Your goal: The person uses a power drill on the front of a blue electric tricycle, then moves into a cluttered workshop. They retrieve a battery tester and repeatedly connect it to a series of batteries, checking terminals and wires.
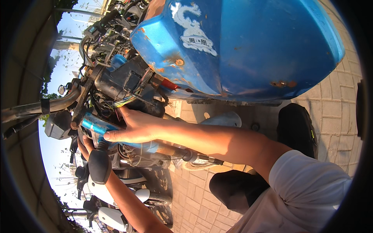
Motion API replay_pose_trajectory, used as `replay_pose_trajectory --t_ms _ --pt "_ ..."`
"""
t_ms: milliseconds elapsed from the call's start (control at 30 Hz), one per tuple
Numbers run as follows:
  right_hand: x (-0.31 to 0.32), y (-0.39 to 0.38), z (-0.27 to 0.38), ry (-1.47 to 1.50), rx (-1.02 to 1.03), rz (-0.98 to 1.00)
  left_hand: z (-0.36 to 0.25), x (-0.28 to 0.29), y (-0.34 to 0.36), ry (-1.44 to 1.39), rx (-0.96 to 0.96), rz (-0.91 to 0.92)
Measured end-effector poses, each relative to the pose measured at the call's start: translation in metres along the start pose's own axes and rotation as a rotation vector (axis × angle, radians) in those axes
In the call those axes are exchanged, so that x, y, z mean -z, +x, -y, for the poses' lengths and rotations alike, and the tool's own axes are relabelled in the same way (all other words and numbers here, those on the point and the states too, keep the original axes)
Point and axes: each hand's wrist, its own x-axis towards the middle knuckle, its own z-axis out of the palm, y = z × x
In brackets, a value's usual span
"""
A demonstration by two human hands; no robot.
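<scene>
Thumb stretched along the blue frame tube (97, 123), my right hand (136, 126) reaches in from the right. Its other fingers bend down beside a bundle of coloured wires (126, 101), and their tips are hidden. Lower down, my left hand (87, 146) has its fingers curled at the front of the same tube. A black mirror-shaped part (100, 166) on a short stalk covers much of that hand. Above the wires sits a dark plastic housing (115, 82) with a ribbed hose. What my right fingers hold, if anything, does not show.
A large, rust-spotted blue metal body (260, 46) fills the upper part. A bent handlebar (58, 105) sticks out at the left. White scooters (112, 217) stand at the lower left. Brick paving (190, 194) lies underneath, with my dark-trousered legs (239, 190) at the right.
</scene>
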Motion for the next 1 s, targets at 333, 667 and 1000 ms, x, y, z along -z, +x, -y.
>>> replay_pose_trajectory --t_ms 333,667,1000 --pt "-0.002 0.014 0.016 -0.110 -0.035 0.079 -0.029 -0.006 -0.006 0.108 0.090 -0.019" --pt "0.011 0.032 0.028 0.136 -0.259 0.508 -0.009 0.005 -0.003 0.289 -0.035 0.054" --pt "0.026 0.004 0.025 0.233 -0.327 0.422 -0.025 -0.002 -0.008 0.310 0.050 0.028"
